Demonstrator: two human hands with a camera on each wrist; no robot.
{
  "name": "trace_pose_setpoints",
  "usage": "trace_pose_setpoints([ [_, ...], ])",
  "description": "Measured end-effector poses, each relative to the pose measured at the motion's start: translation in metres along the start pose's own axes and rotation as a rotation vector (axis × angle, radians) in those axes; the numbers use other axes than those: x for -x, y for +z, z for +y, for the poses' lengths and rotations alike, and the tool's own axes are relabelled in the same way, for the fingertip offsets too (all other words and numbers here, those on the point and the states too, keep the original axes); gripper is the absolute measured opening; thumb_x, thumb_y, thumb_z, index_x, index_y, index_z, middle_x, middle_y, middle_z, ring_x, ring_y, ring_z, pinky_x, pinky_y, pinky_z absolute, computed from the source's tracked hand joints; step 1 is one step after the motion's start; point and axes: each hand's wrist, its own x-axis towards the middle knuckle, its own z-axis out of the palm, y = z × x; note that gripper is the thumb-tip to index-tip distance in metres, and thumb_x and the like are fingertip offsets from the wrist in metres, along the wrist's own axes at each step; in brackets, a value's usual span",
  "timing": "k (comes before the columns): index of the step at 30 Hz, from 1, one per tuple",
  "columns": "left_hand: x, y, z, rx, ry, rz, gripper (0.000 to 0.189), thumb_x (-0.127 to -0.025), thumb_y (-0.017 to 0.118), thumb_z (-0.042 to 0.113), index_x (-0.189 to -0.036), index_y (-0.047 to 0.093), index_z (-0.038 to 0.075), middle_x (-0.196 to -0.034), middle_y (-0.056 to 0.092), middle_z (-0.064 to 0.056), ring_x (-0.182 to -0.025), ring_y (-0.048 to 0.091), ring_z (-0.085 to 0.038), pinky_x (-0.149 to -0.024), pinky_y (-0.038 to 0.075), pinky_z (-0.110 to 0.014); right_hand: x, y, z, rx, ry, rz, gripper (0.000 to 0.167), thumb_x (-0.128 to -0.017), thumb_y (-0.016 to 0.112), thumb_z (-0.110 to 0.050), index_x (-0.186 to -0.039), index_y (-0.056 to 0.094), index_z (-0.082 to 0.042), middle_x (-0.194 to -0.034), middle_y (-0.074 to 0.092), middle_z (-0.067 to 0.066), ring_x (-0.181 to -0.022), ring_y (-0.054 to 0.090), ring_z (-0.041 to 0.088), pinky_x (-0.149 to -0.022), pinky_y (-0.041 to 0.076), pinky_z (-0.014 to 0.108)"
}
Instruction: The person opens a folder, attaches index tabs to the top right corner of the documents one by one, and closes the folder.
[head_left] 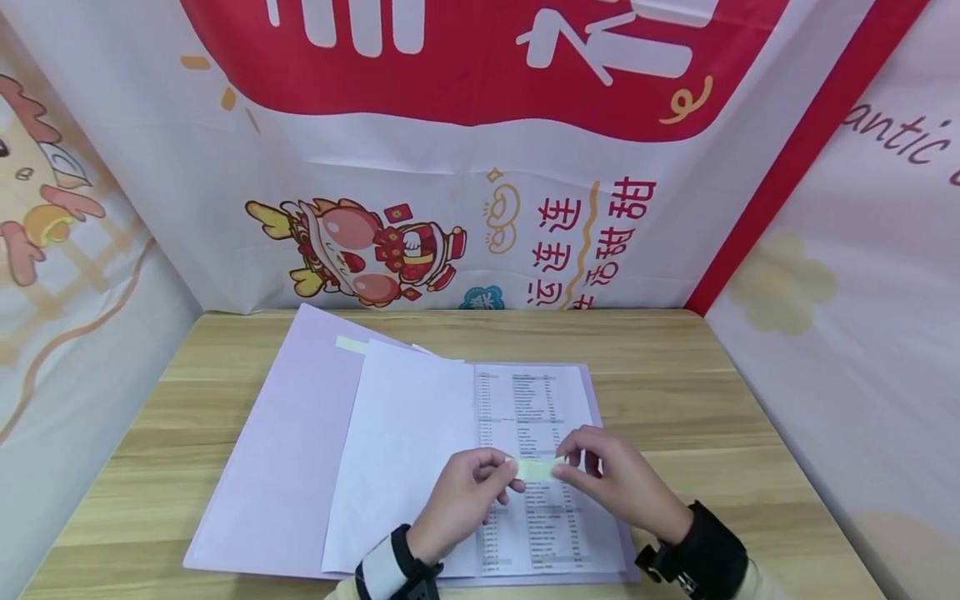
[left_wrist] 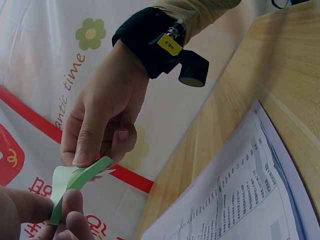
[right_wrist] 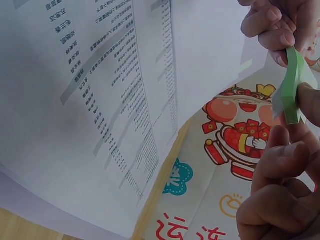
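Note:
A small pale-green pad of sticky notes (head_left: 535,470) is held up over a printed page (head_left: 551,537). My left hand (head_left: 468,496) pinches its left end between thumb and fingers. At the other end, the thumb and index finger of my right hand (head_left: 618,479) pinch it too. In the left wrist view the pad (left_wrist: 82,177) looks bent, with layers parting near the right thumb. Seen from the right wrist, the pad (right_wrist: 291,90) shows its thick edge, and a whitish corner sticks out beside it. The page lies in an open lilac folder (head_left: 262,483).
Left of the printed page lies a turned white sheet (head_left: 405,450). A pale-green strip (head_left: 350,344) is on the folder's left cover, near the top. Under the folder is a wood-grain table (head_left: 697,400); printed cloth (head_left: 465,158) hangs behind and on both sides.

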Motion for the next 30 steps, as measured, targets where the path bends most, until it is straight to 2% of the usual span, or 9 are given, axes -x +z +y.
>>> trace_pose_setpoints([
  [5, 0.001, 0.001, 0.001, -0.004, -0.005, -0.001, 0.023, -0.104, 0.060, 0.024, -0.105, 0.071, 0.003, -0.087, 0.075, -0.005, -0.069, 0.059, -0.013, -0.047, 0.040, -0.020, 0.001, 0.001, -0.001, 0.009, 0.000, 0.032, 0.011, -0.093, 0.075, -0.028, -0.098, 0.073, -0.019, -0.083, 0.058, -0.011, -0.067, 0.051, 0.006, -0.058, 0.045, 0.023],
  [13, 0.001, 0.000, 0.002, -0.014, -0.022, 0.013, 0.024, -0.103, 0.060, 0.026, -0.104, 0.071, 0.005, -0.086, 0.074, -0.003, -0.070, 0.060, -0.013, -0.048, 0.042, -0.020, 0.000, 0.001, -0.003, -0.021, -0.046, 0.089, 0.006, -0.095, 0.072, -0.027, -0.090, 0.073, -0.025, -0.084, 0.061, -0.012, -0.067, 0.053, 0.008, -0.059, 0.047, 0.023],
  [18, 0.000, 0.000, 0.001, -0.020, -0.037, 0.026, 0.024, -0.103, 0.060, 0.029, -0.105, 0.070, 0.008, -0.090, 0.073, -0.003, -0.073, 0.062, -0.015, -0.051, 0.044, -0.021, 0.000, 0.000, -0.006, -0.082, -0.063, 0.071, 0.008, -0.099, 0.068, -0.023, -0.091, 0.070, -0.023, -0.080, 0.059, -0.011, -0.066, 0.052, 0.009, -0.058, 0.044, 0.023],
  [24, 0.000, 0.001, 0.000, -0.017, -0.027, -0.002, 0.031, -0.103, 0.060, 0.036, -0.110, 0.068, 0.007, -0.098, 0.072, -0.011, -0.077, 0.067, -0.016, -0.052, 0.048, -0.023, -0.001, 0.000, -0.009, -0.139, -0.088, 0.047, 0.011, -0.101, 0.065, -0.015, -0.092, 0.068, -0.021, -0.079, 0.056, -0.009, -0.066, 0.051, 0.010, -0.058, 0.042, 0.024],
  [30, -0.002, 0.004, -0.006, -0.030, -0.041, -0.007, 0.039, -0.107, 0.049, 0.040, -0.117, 0.067, 0.006, -0.101, 0.070, -0.010, -0.080, 0.066, -0.018, -0.053, 0.050, -0.026, -0.004, 0.001, -0.011, -0.155, -0.112, 0.034, 0.011, -0.101, 0.065, -0.013, -0.093, 0.067, -0.020, -0.079, 0.055, -0.009, -0.066, 0.051, 0.010, -0.058, 0.042, 0.026],
])
